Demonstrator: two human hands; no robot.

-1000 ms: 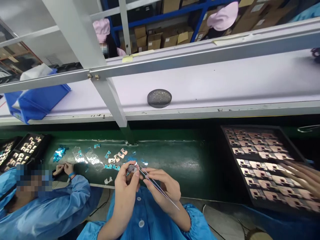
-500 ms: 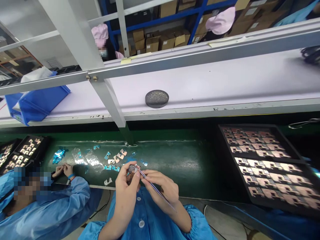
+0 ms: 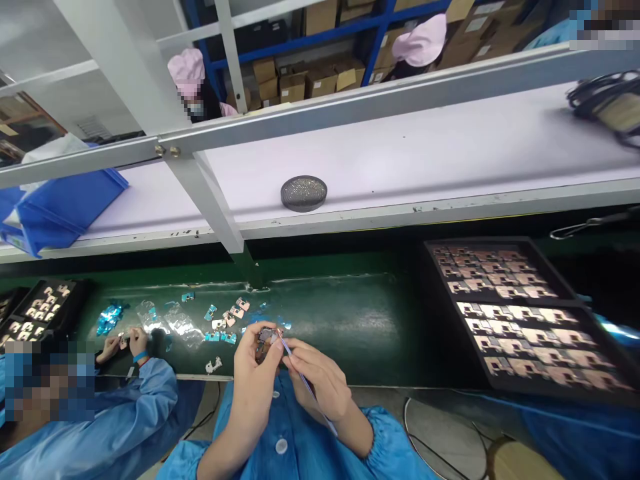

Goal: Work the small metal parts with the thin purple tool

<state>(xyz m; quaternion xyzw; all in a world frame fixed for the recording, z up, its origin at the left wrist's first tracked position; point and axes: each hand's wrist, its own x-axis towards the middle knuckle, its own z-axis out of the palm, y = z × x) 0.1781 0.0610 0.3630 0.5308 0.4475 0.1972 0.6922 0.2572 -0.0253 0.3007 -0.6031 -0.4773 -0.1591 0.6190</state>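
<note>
- Counter (image 3: 350, 327): work above it, near the edge.
- Left hand (image 3: 256, 383): grip holding part (image 3: 267, 336) — brace firmly.
- Right hand (image 3: 323, 381): grip narrow, pinching tweezers (image 3: 320, 410).
- Tweezers: steer lightly — avoid scratching.
- Part: in left hand, at tweezers' tips.

Free green bench (image 3: 360, 333) between hands (image 3: 320, 380) and black tray (image 3: 563, 293), shelf edge (image 3: 350, 223) beyond, scattered parts (image 3: 230, 319) leftward.
</note>
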